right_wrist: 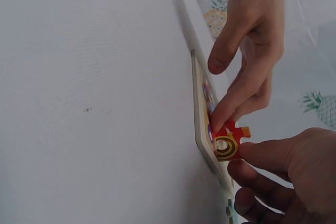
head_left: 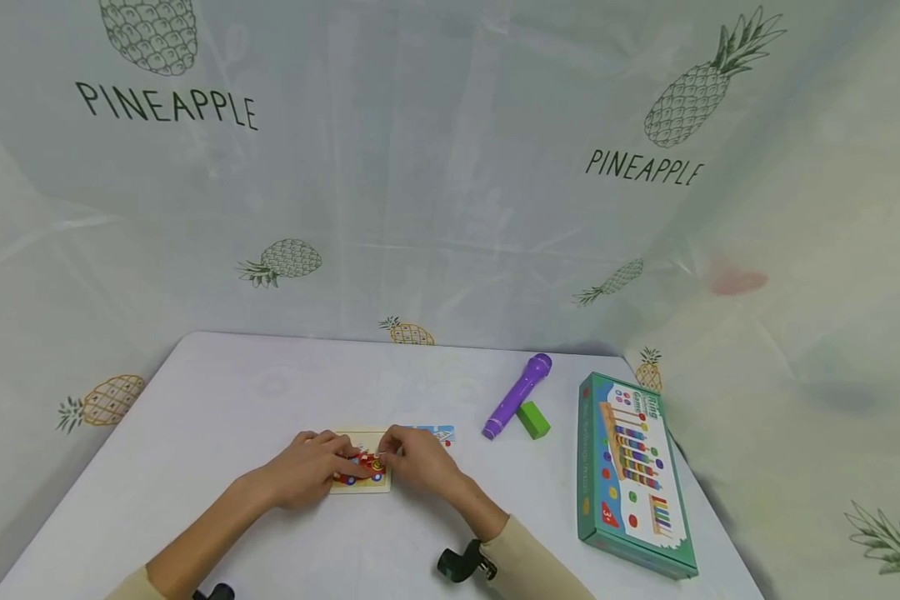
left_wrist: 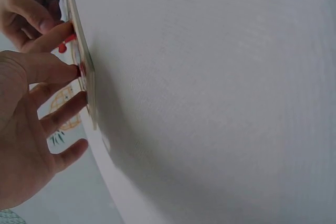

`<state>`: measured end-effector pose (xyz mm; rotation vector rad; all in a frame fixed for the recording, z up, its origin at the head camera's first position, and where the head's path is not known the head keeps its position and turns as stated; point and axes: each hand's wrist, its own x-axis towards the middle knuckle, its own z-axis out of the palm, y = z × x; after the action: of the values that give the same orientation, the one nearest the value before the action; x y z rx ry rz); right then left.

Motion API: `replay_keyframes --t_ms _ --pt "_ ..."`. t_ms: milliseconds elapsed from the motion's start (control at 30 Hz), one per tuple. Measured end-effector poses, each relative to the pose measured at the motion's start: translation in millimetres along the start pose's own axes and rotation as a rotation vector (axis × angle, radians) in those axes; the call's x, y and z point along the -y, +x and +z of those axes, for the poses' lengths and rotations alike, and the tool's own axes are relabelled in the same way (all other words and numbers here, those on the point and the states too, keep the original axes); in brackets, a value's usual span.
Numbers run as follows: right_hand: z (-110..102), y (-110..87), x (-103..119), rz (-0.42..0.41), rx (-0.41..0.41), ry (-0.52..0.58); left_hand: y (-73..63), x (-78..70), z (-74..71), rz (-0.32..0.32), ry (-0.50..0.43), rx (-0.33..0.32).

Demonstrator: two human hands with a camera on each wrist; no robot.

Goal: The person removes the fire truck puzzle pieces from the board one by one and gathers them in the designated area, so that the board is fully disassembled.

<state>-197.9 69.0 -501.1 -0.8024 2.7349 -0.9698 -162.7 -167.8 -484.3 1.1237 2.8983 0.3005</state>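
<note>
A pale wooden jigsaw board with a colourful picture lies on the white table in front of me. My left hand rests on it from the left, fingers extended, with the fingertips touching the picture. From the right, my right hand pinches a red puzzle piece with a yellow-and-dark spiral between thumb and fingers. That piece is tilted up at the board's edge in the right wrist view. One fingertip of the left hand touches the red area beside it. The hands cover part of the board.
Partly behind the right hand lies a blue printed puzzle part. Farther right are a purple toy microphone and a green block. A green game box lies near the table's right edge. A pineapple-print curtain hangs behind.
</note>
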Motion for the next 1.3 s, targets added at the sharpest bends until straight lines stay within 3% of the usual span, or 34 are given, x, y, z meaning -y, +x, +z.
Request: replay_keyframes --t_ms 400,667,1000,1300 --pt "-11 -4.6 -3 0.026 -0.022 0.086 0.7 -1.2 -1.6 -0.014 -0.016 0.014" --pt "-26 -15.9 -20 0.092 -0.062 0.146 0.6 -1.0 -3.0 -0.034 -0.042 0.028" --pt "-48 -41.3 -52 0.196 -0.089 0.131 1.0 0.2 -3.7 -0.023 -0.061 0.010" --pt "-57 -50.3 -61 0.259 -0.183 0.045 4.4 1.0 -3.1 -0.020 -0.077 0.017"
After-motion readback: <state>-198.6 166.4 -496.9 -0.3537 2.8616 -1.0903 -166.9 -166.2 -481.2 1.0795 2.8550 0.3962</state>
